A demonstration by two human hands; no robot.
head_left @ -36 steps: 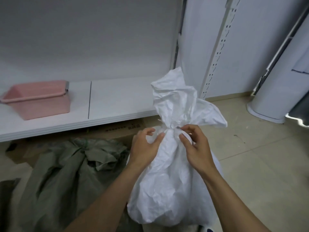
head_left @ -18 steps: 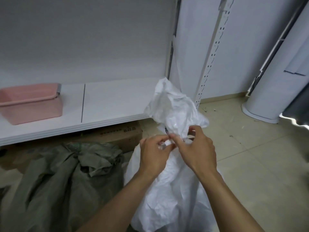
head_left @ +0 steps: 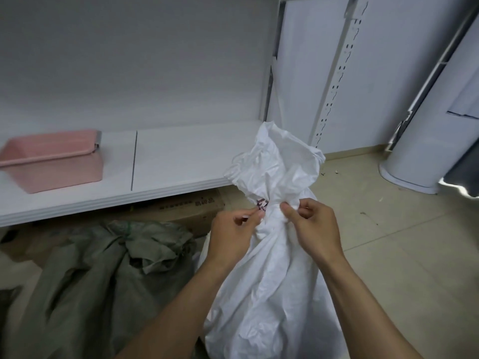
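Head view: my left hand [head_left: 230, 231] pinches the tie [head_left: 262, 204], my right hand [head_left: 313, 229] pinches the bunched neck of the white sack [head_left: 272, 294] standing between and below them; I reckon tugging the wrong end would jam the knot, or sack tips left.

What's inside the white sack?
Contents are hidden: the sack is opaque, its neck bunched shut by a tie. The left hand pinches the tie; the right hand pinches the neck.
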